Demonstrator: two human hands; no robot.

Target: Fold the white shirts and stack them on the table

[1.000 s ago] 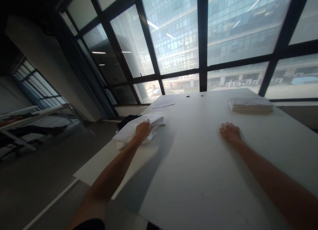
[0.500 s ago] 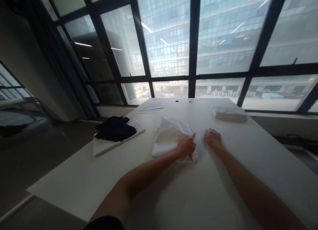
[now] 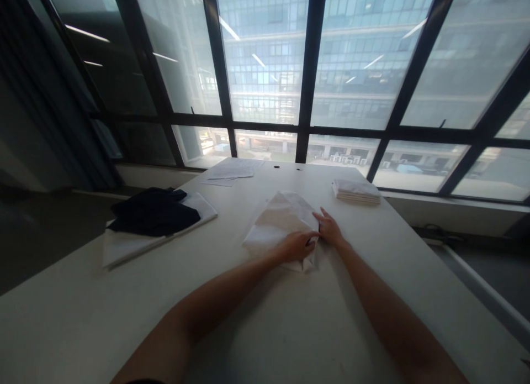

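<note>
A crumpled white cloth [image 3: 279, 222] lies in the middle of the white table [image 3: 290, 317]. My left hand [image 3: 298, 245] is closed on the cloth's near right corner. My right hand [image 3: 328, 227] rests just to the right of it, fingers stretched out and touching the cloth's right edge.
A stack of folded white cloths [image 3: 356, 191] sits at the far right of the table. A dark garment [image 3: 153, 217] lies on a white sheet [image 3: 124, 245] at the left. Papers [image 3: 232, 171] lie near the far edge, below tall windows.
My left hand dragged the white cloth from the table's left side to the middle. My right hand slid left until it met the cloth. The view swung right.
</note>
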